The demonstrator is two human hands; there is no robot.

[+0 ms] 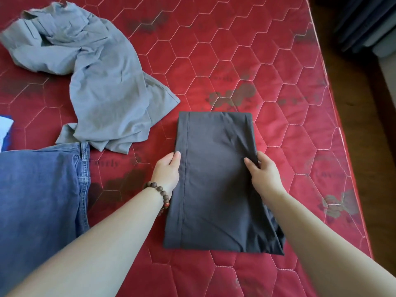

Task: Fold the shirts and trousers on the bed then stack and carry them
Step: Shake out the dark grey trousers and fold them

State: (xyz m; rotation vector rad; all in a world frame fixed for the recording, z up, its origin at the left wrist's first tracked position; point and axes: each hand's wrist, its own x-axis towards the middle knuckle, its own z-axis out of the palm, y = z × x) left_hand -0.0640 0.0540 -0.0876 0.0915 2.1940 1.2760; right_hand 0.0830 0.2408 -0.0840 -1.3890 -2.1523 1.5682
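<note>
The dark folded trousers (216,179) are lying flat on the red quilted mattress (267,67), closer to its right edge than its left, with their near end toward the mattress's near edge. The left hand (166,171) is lying against the left edge of the fold, thumb on top of the cloth and fingers tucked at or under the edge, so it is gripping that side lightly. The right hand (262,170) is pinching the right edge of the fold, thumb over the top layer and fingers curling round the bunched cloth. A beaded bracelet (160,195) is sitting on the left wrist. A crumpled grey shirt (92,67) is sprawling toward the far left corner, apart from the trousers. Blue jeans (40,196) are lying along the left edge, just touching the grey shirt's hem.
</note>
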